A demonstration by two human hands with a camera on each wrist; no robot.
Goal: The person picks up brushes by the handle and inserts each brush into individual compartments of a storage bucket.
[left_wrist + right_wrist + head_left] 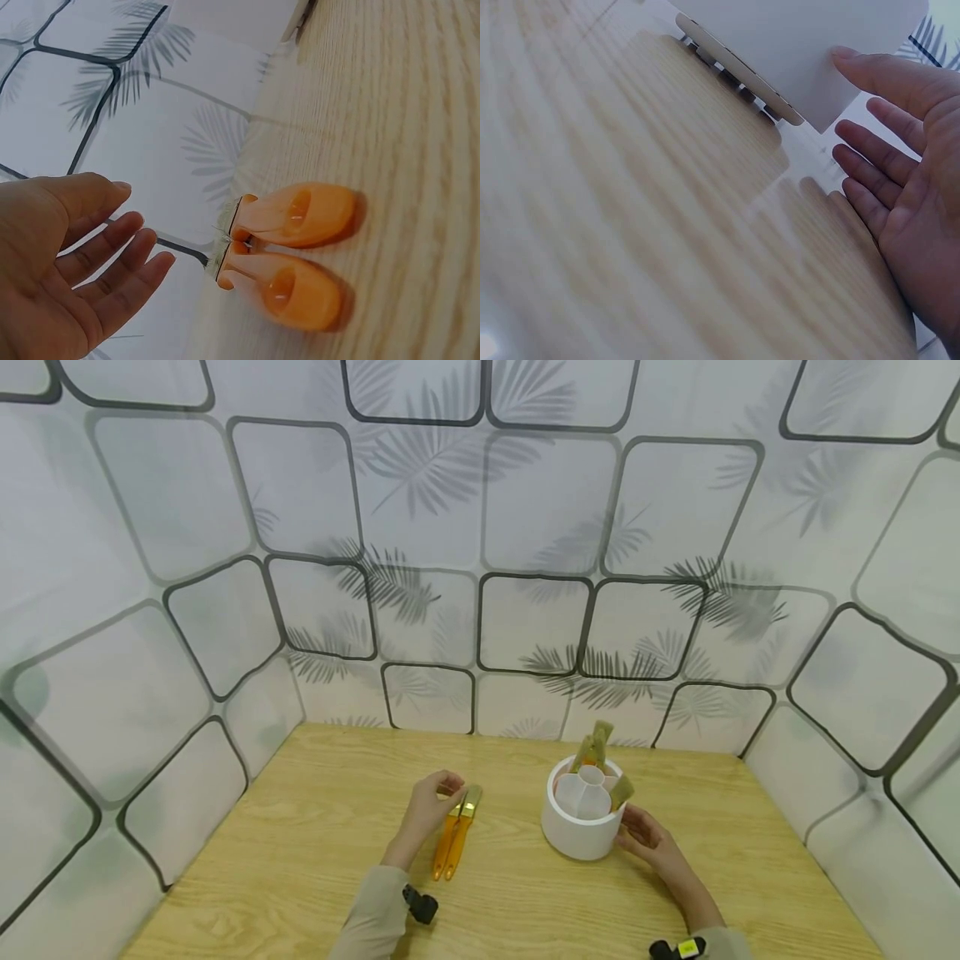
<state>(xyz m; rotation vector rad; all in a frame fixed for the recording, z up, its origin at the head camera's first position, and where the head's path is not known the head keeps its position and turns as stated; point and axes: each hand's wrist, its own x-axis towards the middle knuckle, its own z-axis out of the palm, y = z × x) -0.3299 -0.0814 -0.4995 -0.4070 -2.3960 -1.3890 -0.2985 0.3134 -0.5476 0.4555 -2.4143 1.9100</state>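
Note:
Two paintbrushes with orange handles point(444, 843) and pale bristles lie side by side on the wooden table. My left hand point(432, 806) hovers beside their bristle end, fingers loosely bent and holding nothing. In the left wrist view the handle ends point(304, 296) point toward the camera, apart from the hand point(82, 262). To the right stands a white round divided holder point(579, 833) with several brushes point(597, 743) in it, bristles up. My right hand point(651, 843) is at the holder's right side. Its thumb touches or nearly touches the wall point(795, 45), the other fingers extended.
The light wooden table point(510, 910) meets a pale patterned backdrop point(427, 618) with dark outlines and leaf prints at the back and both sides. A small black device point(422, 906) sits on the left wrist and another point(678, 949) on the right.

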